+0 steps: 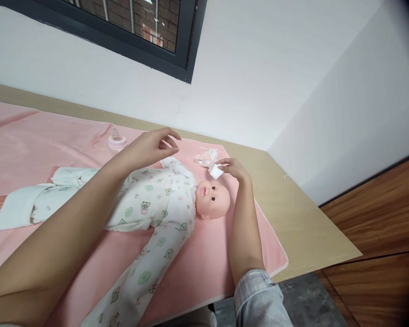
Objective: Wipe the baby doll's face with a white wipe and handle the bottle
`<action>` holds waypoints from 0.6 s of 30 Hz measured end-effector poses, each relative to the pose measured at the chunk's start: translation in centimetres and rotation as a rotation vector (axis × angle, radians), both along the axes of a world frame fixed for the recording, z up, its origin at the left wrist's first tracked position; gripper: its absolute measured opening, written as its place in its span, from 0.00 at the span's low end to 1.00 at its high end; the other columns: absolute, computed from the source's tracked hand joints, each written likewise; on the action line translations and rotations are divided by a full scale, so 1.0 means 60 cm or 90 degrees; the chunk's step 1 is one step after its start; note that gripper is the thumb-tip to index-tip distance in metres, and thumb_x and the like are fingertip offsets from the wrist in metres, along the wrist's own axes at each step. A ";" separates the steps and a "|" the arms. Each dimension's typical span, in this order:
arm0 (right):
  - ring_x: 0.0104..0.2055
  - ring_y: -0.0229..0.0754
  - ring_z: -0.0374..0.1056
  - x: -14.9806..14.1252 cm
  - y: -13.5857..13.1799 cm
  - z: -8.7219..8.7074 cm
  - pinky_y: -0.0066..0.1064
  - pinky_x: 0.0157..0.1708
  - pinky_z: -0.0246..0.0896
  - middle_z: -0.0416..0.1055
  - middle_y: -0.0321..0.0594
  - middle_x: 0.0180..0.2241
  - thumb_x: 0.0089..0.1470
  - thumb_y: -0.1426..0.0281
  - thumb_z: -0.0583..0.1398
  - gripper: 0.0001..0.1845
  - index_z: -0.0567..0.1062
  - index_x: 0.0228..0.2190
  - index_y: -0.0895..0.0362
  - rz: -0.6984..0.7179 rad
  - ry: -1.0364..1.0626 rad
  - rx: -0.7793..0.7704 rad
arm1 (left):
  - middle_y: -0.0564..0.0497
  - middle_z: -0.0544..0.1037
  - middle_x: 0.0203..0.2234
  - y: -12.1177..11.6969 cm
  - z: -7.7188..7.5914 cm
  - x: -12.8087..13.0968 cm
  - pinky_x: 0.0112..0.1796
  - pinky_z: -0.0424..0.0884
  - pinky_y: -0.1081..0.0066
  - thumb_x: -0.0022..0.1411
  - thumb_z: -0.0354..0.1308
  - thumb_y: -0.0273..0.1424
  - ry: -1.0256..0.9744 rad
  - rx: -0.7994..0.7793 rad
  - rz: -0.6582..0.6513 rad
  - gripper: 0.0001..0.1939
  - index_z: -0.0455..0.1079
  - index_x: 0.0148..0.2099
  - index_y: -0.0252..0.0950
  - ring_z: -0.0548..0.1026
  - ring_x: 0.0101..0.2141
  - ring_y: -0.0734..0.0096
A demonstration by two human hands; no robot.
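Note:
A baby doll point(150, 200) in white printed clothes lies on its back on a pink blanket point(197, 268), its bald head to the right. Beside that head, my right hand point(234, 169) pinches a small white pad point(216, 171), which may be cotton or tissue. A clear plastic packet point(204, 157) with white contents lies just behind the pad. Over the doll's chest and far arm hovers my left hand point(157, 144), its fingers loosely curved and apart, with nothing in them. A baby bottle point(117, 140) with a pink collar and clear teat stands behind my left forearm, partly hidden.
The blanket covers much of a light wooden table point(293, 227), whose bare corner juts out at the right. A white wall with a dark-framed window point(187, 59) rises behind. Brown wooden panels point(381, 204) stand at the right.

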State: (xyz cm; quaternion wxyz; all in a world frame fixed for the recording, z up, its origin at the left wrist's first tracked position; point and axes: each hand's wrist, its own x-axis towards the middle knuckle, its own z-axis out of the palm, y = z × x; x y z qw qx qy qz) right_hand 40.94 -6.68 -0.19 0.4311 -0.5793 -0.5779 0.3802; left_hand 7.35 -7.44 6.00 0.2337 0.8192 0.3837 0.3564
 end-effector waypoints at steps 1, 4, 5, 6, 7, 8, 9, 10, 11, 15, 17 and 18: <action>0.32 0.40 0.71 0.001 0.004 -0.007 0.43 0.48 0.69 0.77 0.40 0.31 0.40 0.75 0.67 0.11 0.82 0.32 0.58 -0.017 0.007 0.001 | 0.47 0.79 0.43 0.001 0.001 -0.002 0.44 0.73 0.64 0.60 0.59 0.40 0.003 -0.001 0.004 0.18 0.72 0.51 0.39 0.78 0.44 0.60; 0.46 0.44 0.73 -0.007 0.013 -0.026 0.43 0.55 0.67 0.77 0.42 0.45 0.46 0.70 0.66 0.16 0.81 0.40 0.55 -0.025 0.084 0.087 | 0.47 0.79 0.43 0.000 0.007 -0.007 0.45 0.73 0.63 0.60 0.59 0.41 0.011 -0.005 0.019 0.17 0.73 0.48 0.38 0.77 0.44 0.59; 0.51 0.44 0.72 -0.012 0.015 -0.033 0.42 0.57 0.66 0.75 0.41 0.50 0.47 0.68 0.66 0.19 0.79 0.44 0.53 -0.009 0.126 0.117 | 0.47 0.79 0.43 -0.001 0.009 -0.010 0.45 0.73 0.63 0.60 0.59 0.42 0.012 -0.007 0.024 0.17 0.73 0.48 0.38 0.77 0.44 0.59; 0.54 0.44 0.70 -0.017 0.017 -0.040 0.41 0.59 0.65 0.72 0.39 0.54 0.47 0.67 0.66 0.22 0.78 0.47 0.51 0.012 0.166 0.129 | 0.47 0.80 0.43 -0.001 0.011 -0.012 0.46 0.73 0.63 0.60 0.59 0.42 0.013 -0.010 0.031 0.17 0.73 0.48 0.38 0.77 0.44 0.59; 0.57 0.44 0.69 -0.022 0.019 -0.048 0.40 0.59 0.65 0.70 0.38 0.58 0.47 0.66 0.67 0.25 0.77 0.49 0.50 0.034 0.202 0.120 | 0.47 0.80 0.43 0.000 0.013 -0.016 0.46 0.73 0.64 0.60 0.59 0.43 0.012 -0.011 0.038 0.18 0.74 0.48 0.38 0.77 0.44 0.59; 0.58 0.44 0.68 -0.026 0.021 -0.055 0.40 0.59 0.66 0.67 0.37 0.60 0.46 0.66 0.68 0.27 0.75 0.51 0.48 0.054 0.234 0.094 | 0.47 0.80 0.43 0.001 0.015 -0.019 0.45 0.73 0.64 0.60 0.59 0.43 0.012 -0.012 0.045 0.18 0.74 0.48 0.39 0.77 0.45 0.59; 0.58 0.45 0.69 -0.029 0.023 -0.063 0.40 0.59 0.67 0.65 0.36 0.62 0.45 0.67 0.69 0.30 0.74 0.52 0.47 0.072 0.261 0.062 | 0.48 0.80 0.43 0.003 0.016 -0.024 0.45 0.73 0.65 0.60 0.60 0.43 0.010 -0.014 0.053 0.18 0.74 0.48 0.39 0.77 0.45 0.59; 0.57 0.45 0.70 -0.031 0.024 -0.070 0.41 0.58 0.68 0.63 0.36 0.63 0.44 0.68 0.70 0.32 0.74 0.52 0.47 0.085 0.283 0.030 | 0.48 0.80 0.43 0.006 0.017 -0.030 0.44 0.73 0.65 0.60 0.60 0.43 0.006 -0.018 0.057 0.18 0.74 0.48 0.39 0.77 0.45 0.59; 0.56 0.46 0.71 -0.032 0.025 -0.076 0.42 0.58 0.68 0.62 0.36 0.63 0.43 0.70 0.70 0.33 0.73 0.52 0.47 0.090 0.301 0.007 | 0.48 0.79 0.43 0.009 0.018 -0.036 0.43 0.73 0.66 0.60 0.60 0.43 0.000 -0.023 0.061 0.18 0.74 0.49 0.39 0.77 0.45 0.59; 0.54 0.46 0.73 -0.021 0.027 -0.088 0.45 0.60 0.66 0.70 0.40 0.58 0.44 0.69 0.71 0.30 0.74 0.50 0.50 0.075 0.360 -0.025 | 0.47 0.78 0.44 0.016 0.025 -0.066 0.44 0.72 0.64 0.63 0.60 0.40 -0.028 -0.035 0.099 0.18 0.72 0.51 0.36 0.75 0.45 0.60; 0.54 0.46 0.73 -0.012 0.026 -0.087 0.45 0.61 0.66 0.73 0.41 0.54 0.45 0.68 0.70 0.27 0.75 0.49 0.51 0.065 0.364 -0.025 | 0.47 0.78 0.42 0.016 0.028 -0.081 0.45 0.72 0.62 0.63 0.60 0.40 -0.044 -0.044 0.132 0.19 0.72 0.51 0.35 0.75 0.45 0.59; 0.54 0.47 0.73 -0.008 0.025 -0.086 0.45 0.61 0.66 0.73 0.40 0.53 0.45 0.68 0.70 0.26 0.75 0.48 0.51 0.057 0.359 -0.024 | 0.47 0.78 0.41 0.017 0.029 -0.089 0.45 0.72 0.62 0.64 0.60 0.41 -0.050 -0.051 0.147 0.19 0.72 0.52 0.34 0.75 0.45 0.59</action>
